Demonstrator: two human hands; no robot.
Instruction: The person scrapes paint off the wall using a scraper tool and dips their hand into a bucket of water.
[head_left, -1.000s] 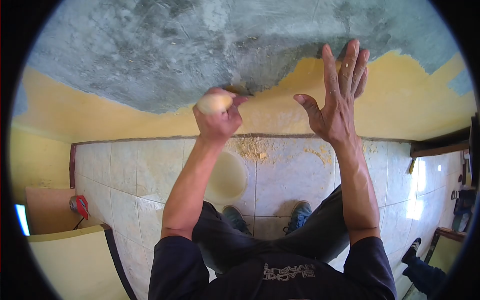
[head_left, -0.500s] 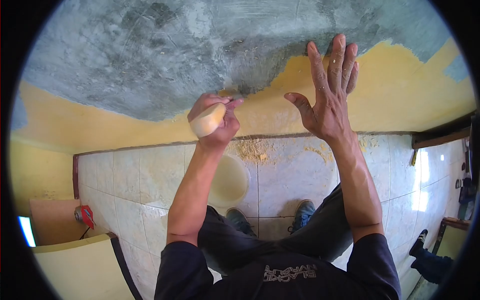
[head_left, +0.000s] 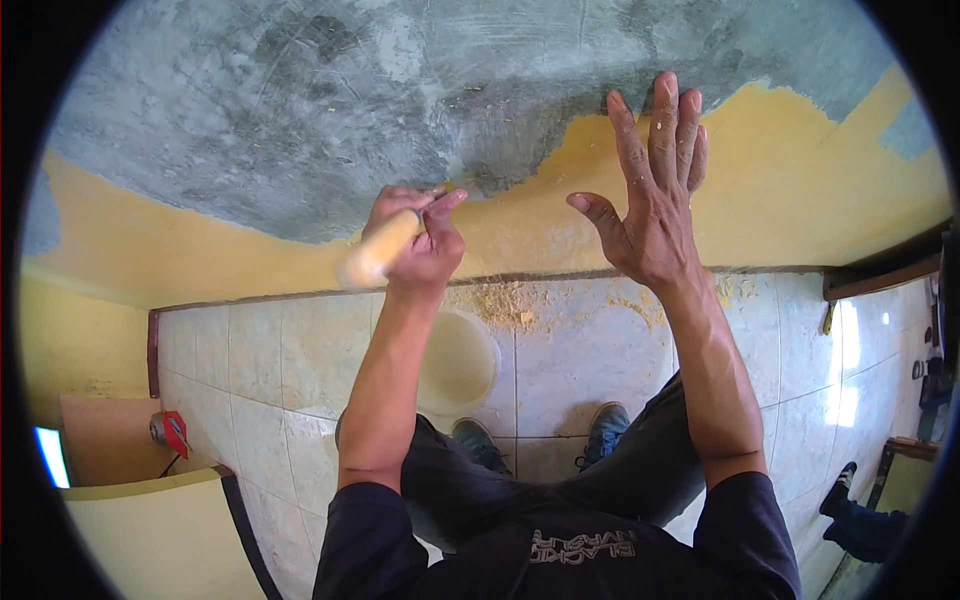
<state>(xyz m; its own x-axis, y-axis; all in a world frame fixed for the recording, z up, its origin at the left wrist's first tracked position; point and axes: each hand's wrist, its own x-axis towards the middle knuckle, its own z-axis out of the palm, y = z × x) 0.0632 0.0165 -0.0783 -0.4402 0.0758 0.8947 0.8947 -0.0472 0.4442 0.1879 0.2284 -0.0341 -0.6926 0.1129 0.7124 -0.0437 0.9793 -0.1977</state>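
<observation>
My left hand (head_left: pixel 420 240) is closed around a scraper, held low against the wall (head_left: pixel 330 130). The scraper's pale, rounded handle (head_left: pixel 380 248) sticks out down and to the left, smeared by motion. Its blade is mostly hidden by my fingers, near the ragged border between bare grey plaster and yellow paint (head_left: pixel 780 180). My right hand (head_left: pixel 655 200) lies flat on the wall, fingers stretched up across that border and thumb out to the left. Pale specks cling to its fingers.
Yellow paint flakes (head_left: pixel 515 305) lie along the wall's foot on the tiled floor (head_left: pixel 590 350). A round, pale container (head_left: pixel 460 362) stands below my left hand. At left are a red object (head_left: pixel 175 432) and a yellow panel (head_left: pixel 160 530). Another person's leg (head_left: pixel 865 530) shows at far right.
My left hand has shifted slightly left, and the scraper's handle has swung down and to the left. My right hand stays almost in place on the wall.
</observation>
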